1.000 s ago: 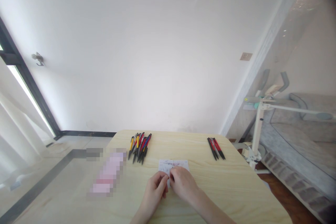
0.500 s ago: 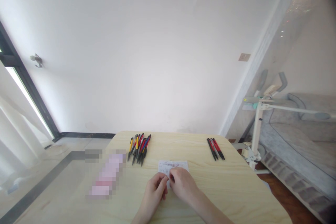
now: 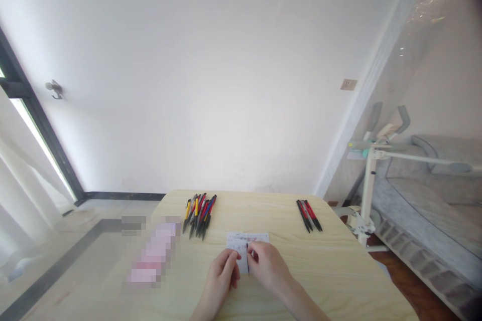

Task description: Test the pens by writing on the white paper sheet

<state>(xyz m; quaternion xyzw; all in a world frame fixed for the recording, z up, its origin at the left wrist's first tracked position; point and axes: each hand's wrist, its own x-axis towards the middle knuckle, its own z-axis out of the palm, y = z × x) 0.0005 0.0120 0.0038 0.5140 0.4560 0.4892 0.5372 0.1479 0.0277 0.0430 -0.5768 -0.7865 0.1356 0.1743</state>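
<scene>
On the table in front of me lies a sheet of white paper (image 3: 241,241) with printed or written marks. My right hand (image 3: 265,261) is over its right side, thumb and fingers pinched on a thin dark stick (image 3: 248,267), only partly visible; its exact kind I cannot make out. Over the lower left corner of the paper is my left hand (image 3: 224,268), closed with thumb and forefinger together; whatever those fingers hold, if anything, is hidden. A small gap separates the two hands.
Several pens (image 3: 199,215) in yellow, red, blue and grey lie bunched at the table's back left. A smaller group of red and grey pens (image 3: 309,215) is at the back right. A blurred pink thing (image 3: 152,253) lies left. The wooden table (image 3: 339,271) meets a white wall.
My right hand has shifted slightly right, away from my left hand, and the thin dark stick now shows between them. My left hand has hardly moved.
</scene>
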